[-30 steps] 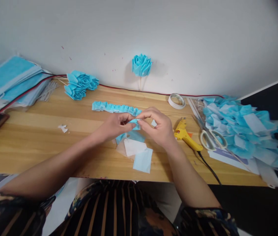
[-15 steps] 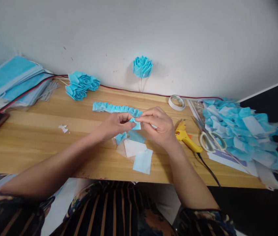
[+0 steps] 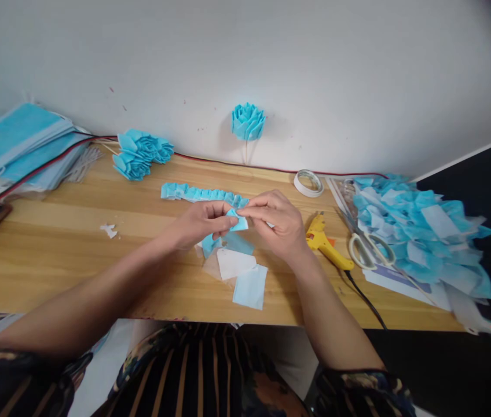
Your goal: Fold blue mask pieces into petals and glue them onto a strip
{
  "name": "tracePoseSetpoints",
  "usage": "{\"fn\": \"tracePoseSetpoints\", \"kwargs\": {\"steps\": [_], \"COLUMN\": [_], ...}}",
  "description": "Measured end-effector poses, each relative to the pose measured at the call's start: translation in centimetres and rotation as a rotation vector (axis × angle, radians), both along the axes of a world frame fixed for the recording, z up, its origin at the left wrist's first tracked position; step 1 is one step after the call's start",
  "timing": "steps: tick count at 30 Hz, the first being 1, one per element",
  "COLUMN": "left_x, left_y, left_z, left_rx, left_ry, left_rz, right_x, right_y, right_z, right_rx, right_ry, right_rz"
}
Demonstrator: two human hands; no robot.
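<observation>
Between my hands is a small blue fabric piece, held above the table. My left hand is closed and pinches its left side. My right hand is closed too, its fingertips pressed on the upper right edge of the same piece. Just behind my fingers lies a row of folded blue petals. Below the hands, flat white and pale blue squares overlap on the wood, partly hidden by my left hand.
Masks are stacked at left, beside blue flowers. A single flower stands against the wall. On the right are a tape roll, a yellow glue gun, scissors and a heap of blue pieces.
The whole view has shifted slightly. Both hands keep their pinch on the blue piece, with only very small finger movement.
</observation>
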State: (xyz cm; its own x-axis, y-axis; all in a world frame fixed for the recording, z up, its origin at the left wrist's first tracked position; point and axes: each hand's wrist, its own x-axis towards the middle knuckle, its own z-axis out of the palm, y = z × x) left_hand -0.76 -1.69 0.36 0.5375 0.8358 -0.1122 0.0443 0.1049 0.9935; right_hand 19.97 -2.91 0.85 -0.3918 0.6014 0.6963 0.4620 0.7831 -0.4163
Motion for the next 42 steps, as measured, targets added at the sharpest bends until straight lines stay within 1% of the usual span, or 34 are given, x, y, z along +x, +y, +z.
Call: {"fn": "tracePoseSetpoints", "kwargs": {"steps": [7,12,17,20,21,23,26,28,31,33,36,39,42], "left_x": [0.0,0.0,0.0,0.0,0.0,0.1,0.1,0.1,0.1,0.1,0.3,0.5,0.6], "left_y": [-0.1,-0.1,0.0,-0.1,-0.1,-0.1,-0.2,-0.2,-0.2,-0.2,-0.2,-0.3,-0.3], "left_z": [0.3,0.2,-0.1,0.0,0.1,0.3,0.4,0.4,0.2,0.1,0.1,0.1,0.0], "left_rx": [-0.026,-0.023,-0.025,-0.018,-0.010,0.015,0.068,0.107,0.150,0.166,0.192,0.224,0.234], "left_ry": [-0.028,-0.032,-0.027,-0.022,-0.018,-0.005,0.007,-0.002,-0.005,0.002,0.018,0.035,0.046], "left_rz": [0.016,0.025,0.037,0.054,0.061,0.076,0.097,0.117,0.136,0.134,0.127,0.132,0.136], "right_x": [0.1,0.2,0.0,-0.2,-0.3,-0.4,-0.5,-0.5,-0.7,-0.9,-1.3,-1.5,-1.5], "right_y": [0.0,0.0,-0.1,-0.2,-0.3,-0.6,-0.7,-0.7,-0.7,-0.7,-0.9,-0.9,-0.9], "right_z": [-0.1,-0.2,-0.2,-0.1,-0.1,-0.2,-0.4,-0.5,-0.4,-0.2,-0.1,-0.3,-0.7], "right_rx": [-0.023,0.005,0.071,0.061,0.033,-0.091,-0.377,-0.552,-0.739,-0.801,-0.832,-0.828,-0.793], "right_ry": [0.000,-0.016,-0.040,-0.044,-0.030,0.069,0.329,0.422,0.417,0.414,0.413,0.405,0.394], "right_rz": [-0.024,-0.029,-0.050,-0.049,-0.044,-0.053,-0.080,-0.029,0.087,0.116,0.135,0.140,0.114]}}
